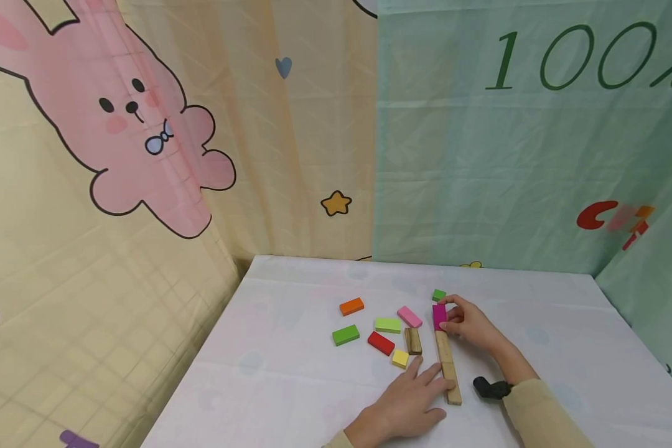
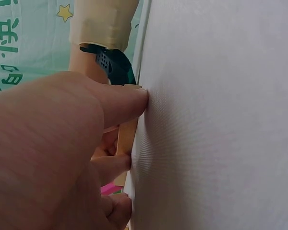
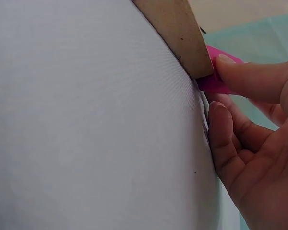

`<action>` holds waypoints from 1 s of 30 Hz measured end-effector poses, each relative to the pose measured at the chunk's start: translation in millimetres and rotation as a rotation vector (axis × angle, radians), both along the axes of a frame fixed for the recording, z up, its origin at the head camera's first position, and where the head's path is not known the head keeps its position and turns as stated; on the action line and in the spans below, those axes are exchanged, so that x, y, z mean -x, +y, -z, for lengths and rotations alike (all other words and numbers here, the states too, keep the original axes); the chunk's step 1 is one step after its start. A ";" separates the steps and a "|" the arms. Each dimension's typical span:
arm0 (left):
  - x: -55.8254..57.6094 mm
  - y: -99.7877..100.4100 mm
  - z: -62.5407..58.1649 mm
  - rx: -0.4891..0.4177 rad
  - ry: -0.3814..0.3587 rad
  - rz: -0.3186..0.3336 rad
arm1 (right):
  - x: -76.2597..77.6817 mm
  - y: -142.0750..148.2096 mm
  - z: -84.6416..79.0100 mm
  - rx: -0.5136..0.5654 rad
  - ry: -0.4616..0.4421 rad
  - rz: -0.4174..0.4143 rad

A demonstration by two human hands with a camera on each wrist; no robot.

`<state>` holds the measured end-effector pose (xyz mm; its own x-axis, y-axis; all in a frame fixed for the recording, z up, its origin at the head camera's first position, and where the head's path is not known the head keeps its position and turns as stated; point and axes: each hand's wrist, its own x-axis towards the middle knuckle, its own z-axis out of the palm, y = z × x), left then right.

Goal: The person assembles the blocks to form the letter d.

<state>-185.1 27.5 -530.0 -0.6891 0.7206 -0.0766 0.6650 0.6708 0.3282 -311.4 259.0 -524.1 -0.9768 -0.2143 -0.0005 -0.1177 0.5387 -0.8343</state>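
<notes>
My right hand [image 1: 473, 325] pinches a magenta block [image 1: 439, 317] between thumb and fingers, at the far end of a straight line of plain wooden blocks [image 1: 445, 350]. In the right wrist view, the magenta block [image 3: 210, 85] meets the end of a wooden block [image 3: 175, 33]. The left hand [image 1: 407, 403] lies low over the table with its fingers spread, fingertips touching the near part of the wooden line. In the left wrist view, its thumb [image 2: 127, 103] rests beside the wooden line [image 2: 127, 139], down at the cloth.
Left of the line lie loose blocks: a brown one [image 1: 412, 341], yellow [image 1: 400, 358], red [image 1: 381, 343], light green [image 1: 388, 325], pink [image 1: 409, 316], green [image 1: 345, 335] and orange [image 1: 351, 306]. A small green block [image 1: 438, 295] sits just beyond the magenta one. Curtains surround the white-covered table [image 1: 246, 398].
</notes>
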 end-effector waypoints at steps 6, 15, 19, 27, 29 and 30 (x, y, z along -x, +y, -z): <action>-1.0 0.5 -0.9 -0.003 0.004 -0.004 | 0.0 -0.9 -0.6 -0.009 0.000 -0.020; -1.1 0.4 -1.8 0.000 0.015 0.001 | 0.1 -2.4 -1.7 -0.073 0.000 -0.019; -1.2 0.3 -1.9 -0.002 0.009 0.002 | 0.2 -4.1 -3.9 -0.116 -0.005 -0.015; -1.3 1.5 -3.2 0.007 0.004 -0.005 | -1.8 -2.6 -4.7 -0.219 -0.019 0.000; -1.7 1.5 -3.2 0.008 0.002 -0.008 | -2.0 -2.2 -4.7 -0.227 -0.019 -0.003; -1.8 1.4 -3.3 0.008 0.003 -0.009 | -2.1 -2.3 -4.8 -0.232 -0.016 -0.004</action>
